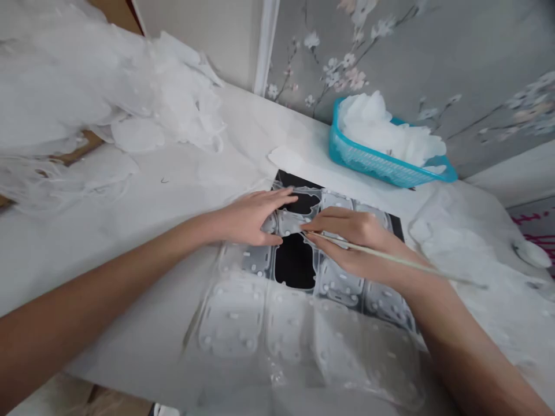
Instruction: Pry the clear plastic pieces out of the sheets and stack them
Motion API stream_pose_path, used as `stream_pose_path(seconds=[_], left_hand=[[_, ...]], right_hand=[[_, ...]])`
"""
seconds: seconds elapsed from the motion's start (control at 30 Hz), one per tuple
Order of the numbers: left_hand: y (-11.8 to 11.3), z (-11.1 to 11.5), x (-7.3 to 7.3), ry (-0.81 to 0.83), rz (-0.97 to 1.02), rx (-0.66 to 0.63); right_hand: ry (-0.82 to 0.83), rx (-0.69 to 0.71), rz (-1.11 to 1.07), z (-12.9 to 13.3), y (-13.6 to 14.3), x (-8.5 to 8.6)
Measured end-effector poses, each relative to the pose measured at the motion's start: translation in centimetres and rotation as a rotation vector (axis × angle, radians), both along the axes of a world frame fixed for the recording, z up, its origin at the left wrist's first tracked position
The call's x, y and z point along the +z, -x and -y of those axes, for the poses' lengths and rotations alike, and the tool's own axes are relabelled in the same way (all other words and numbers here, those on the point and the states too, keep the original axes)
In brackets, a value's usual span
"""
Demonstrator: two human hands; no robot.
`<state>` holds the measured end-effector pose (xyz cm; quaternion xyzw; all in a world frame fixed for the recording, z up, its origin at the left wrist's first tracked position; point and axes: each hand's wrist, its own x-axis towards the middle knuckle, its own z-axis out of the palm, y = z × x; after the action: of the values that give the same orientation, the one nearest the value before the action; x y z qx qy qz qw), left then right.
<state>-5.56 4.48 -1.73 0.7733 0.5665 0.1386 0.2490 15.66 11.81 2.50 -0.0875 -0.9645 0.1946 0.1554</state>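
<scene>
A translucent plastic sheet (234, 315) with rows of rounded-square shapes lies over a black board (295, 263). Two of its shapes are cut out, and black shows through them. My left hand (258, 216) rests flat on the sheet's left part, fingers spread beside the openings. Between the two openings, my right hand (347, 237) pinches a thin pale stick-like tool (403, 263), its tip down at the sheet and its long end passing back over my wrist.
A blue basket (377, 167) with white translucent pieces stands at the back wall. Crumpled clear plastic (130, 86) is heaped at the left. More loose plastic film (481, 277) lies at the right. One flat white piece (286, 157) sits behind the board.
</scene>
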Motion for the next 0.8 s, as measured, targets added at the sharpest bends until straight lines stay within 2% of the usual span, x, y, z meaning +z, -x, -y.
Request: stream_pose_path(seconds=[0.13, 0.23, 0.33, 0.4, 0.5, 0.6, 0.7, 0.8], left_hand=[[0.3, 0.6, 1.8, -0.240, -0.022, 0.064], [-0.1, 1.2, 3.4, -0.431, -0.175, 0.007], [-1.1, 1.7, 3.6, -0.524, -0.347, -0.066], [-1.5, 1.7, 3.0, -0.558, -0.430, -0.126], [-1.5, 1.5, 1.7, -0.635, -0.458, -0.186], [-1.0, 1.2, 0.7, -0.716, -0.431, -0.192], [-0.8, 1.1, 0.5, -0.819, -0.401, -0.169], [-0.8, 1.2, 0.5, -0.894, -0.385, -0.173]], right_hand=[[0.369, -0.178, 0.038, -0.7, 0.3, -0.8], [0.723, -0.195, 0.039, -1.3, 0.5, -2.4], [1.060, -0.189, -0.165, -1.9, 0.5, -3.9], [1.167, -0.214, -0.292, -2.0, 0.6, -4.5], [1.094, -0.281, -0.341, -1.6, 0.7, -4.6], [0.762, -0.309, -0.307, -0.8, 0.9, -4.6], [0.422, -0.197, -0.216, -0.3, 1.1, -4.8], [0.309, -0.105, -0.185, -0.2, 1.1, -5.2]])
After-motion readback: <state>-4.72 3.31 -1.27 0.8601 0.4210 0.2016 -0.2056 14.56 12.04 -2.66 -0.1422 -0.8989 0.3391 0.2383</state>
